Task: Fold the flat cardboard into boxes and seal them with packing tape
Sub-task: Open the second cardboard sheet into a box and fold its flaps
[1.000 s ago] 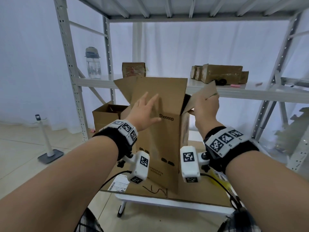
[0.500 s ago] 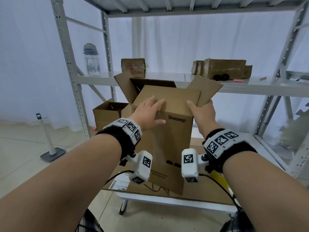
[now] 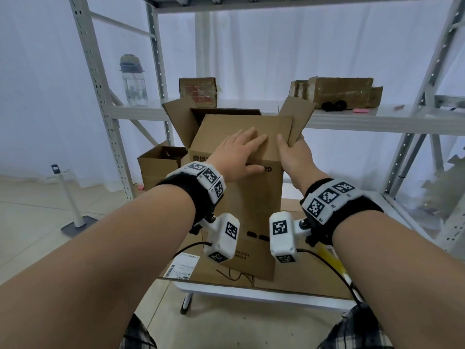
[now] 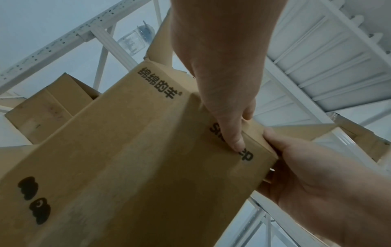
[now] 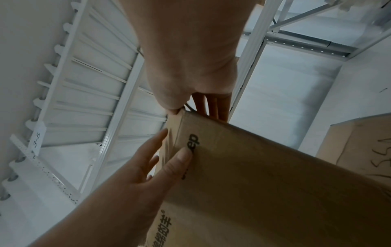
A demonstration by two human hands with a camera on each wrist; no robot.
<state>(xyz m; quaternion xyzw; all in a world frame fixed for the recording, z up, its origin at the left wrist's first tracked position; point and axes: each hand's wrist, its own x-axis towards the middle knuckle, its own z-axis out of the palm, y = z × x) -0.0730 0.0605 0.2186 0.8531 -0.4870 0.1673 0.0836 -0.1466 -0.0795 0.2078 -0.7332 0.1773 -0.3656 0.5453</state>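
At the far left a small floor stand is on the tiled floor. Next comes the metal shelf rack, and on its shelf a clear water bottle stands upright. Under this shelf an open cardboard box sits on the floor.

In the middle, the tall cardboard box with black print stands upright on flat cardboard sheets, which lie on a white table. A shipping label is on the left part of these sheets. The near top flap of the box is folded down over the opening. The left hand lies flat on this flap with straight fingers, and its thumb touches the front wall of the box, so it presses and does not grasp. The side flaps are not folded yet and stand up.

The right hand grips the upper right corner of the box: the thumb is on the folded flap and the fingers go behind the right side flap.

On the shelf behind are a small taped box and, further right, brown parcels.
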